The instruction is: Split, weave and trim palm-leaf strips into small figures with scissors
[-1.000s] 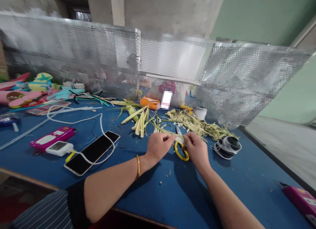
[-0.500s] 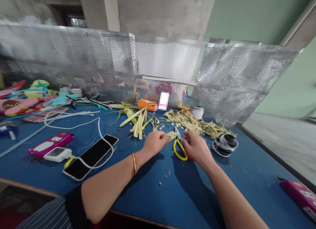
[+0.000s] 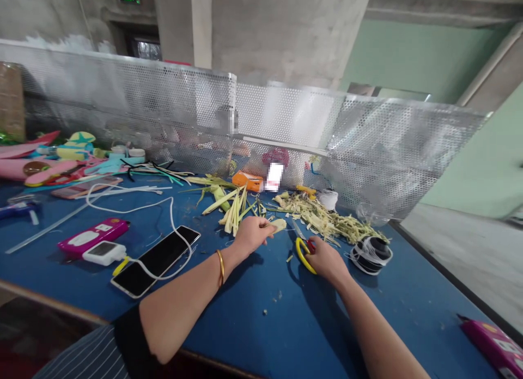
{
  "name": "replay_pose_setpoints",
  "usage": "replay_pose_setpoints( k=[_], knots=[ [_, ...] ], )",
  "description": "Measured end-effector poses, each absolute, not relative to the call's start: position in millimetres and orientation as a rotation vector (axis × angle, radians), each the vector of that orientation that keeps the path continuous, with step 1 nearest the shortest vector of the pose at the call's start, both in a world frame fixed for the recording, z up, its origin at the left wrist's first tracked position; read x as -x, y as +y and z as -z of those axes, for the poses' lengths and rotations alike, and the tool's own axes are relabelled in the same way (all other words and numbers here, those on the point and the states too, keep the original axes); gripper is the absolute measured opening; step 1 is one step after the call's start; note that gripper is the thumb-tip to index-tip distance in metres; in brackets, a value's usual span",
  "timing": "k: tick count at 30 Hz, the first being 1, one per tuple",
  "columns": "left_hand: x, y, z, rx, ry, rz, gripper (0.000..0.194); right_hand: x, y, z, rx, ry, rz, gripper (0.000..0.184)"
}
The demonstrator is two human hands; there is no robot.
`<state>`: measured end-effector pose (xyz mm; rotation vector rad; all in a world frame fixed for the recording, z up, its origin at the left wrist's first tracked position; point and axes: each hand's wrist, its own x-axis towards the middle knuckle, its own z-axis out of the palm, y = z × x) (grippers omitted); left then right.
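My left hand, a gold bangle on its wrist, pinches a pale, flat, rounded piece that looks like corn husk. Just to the right, my right hand is closed on scissors with one yellow and one red handle. The blades point up and away from me, apart from the pale piece. A small greenish scrap lies on the table below the blades. Beyond my left hand are pale husk strips. A heap of shredded husk spreads behind the scissors.
The blue table also bears a black phone with a white cable, a purple pack, a spool of white thread, an orange packet and another purple pack at right. A perforated metal screen stands behind.
The scissors and my right hand have moved right, away from the pale piece. A small scrap now shows on the table below. The view has tilted up slightly.
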<state>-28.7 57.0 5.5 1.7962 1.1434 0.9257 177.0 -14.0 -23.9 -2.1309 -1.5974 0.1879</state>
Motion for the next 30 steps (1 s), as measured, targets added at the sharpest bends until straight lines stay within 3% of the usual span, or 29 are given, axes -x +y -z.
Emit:
replay_pose_setpoints(
  k=[3,7,9,21,30],
  knots=[
    [34.1,60.2,-11.1,-1.785,1.181,-0.977,0.026,-168.9,-14.9,21.3,1.911,-1.573,-0.322,0.053],
    [43.8,70.4,-16.7,-1.695,1.196,-1.068,0.025,-150.5,-18.6,17.5,1.342,-1.325,-0.880,0.059],
    [48.1,77.1,-16.9,-1.665,1.205,-1.109,0.025,-144.3,-20.1,15.9,1.253,-1.247,-0.992,0.060],
    [45.6,81.2,-11.9,-1.614,1.204,-1.127,0.021,-144.6,-25.9,15.6,1.500,-1.588,-0.713,0.055],
    [41.9,75.2,-13.0,-1.566,1.093,-1.014,0.029,-141.7,-25.6,16.4,1.544,-1.631,-0.686,0.055]
  ],
)
